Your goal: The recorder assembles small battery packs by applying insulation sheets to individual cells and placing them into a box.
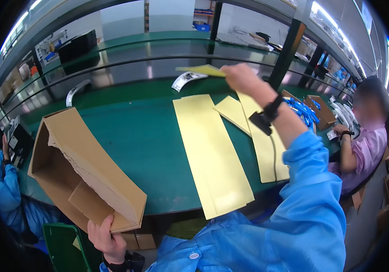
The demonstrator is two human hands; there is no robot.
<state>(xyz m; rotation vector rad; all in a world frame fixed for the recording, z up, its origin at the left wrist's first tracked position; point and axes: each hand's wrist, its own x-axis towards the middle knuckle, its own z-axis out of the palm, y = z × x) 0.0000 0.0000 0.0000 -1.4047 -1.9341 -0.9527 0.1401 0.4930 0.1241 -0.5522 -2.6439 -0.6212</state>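
My left hand (107, 238) grips the near corner of an open brown cardboard box (88, 149), thumb and fingers closed on its edge. The box lies tilted at the left of the green table, its opening edged by a ragged torn strip. Over the middle of the table, my right hand (242, 79) is raised and pinches a thin yellow sheet (206, 70), seen nearly edge-on. Below it lies a stack of long yellow sheets (210, 154). More yellow sheets (265, 149) lie beside the stack to the right, with a folded-looking yellow piece (233, 113) between them.
Curved white printed pieces (187, 80) lie along the table's far side. Cardboard trays with blue parts (304, 112) stand at the right, near a co-worker in pink (362, 154). Another person's blue sleeve (5, 181) is at far left. A green bin (63, 249) stands below the table.
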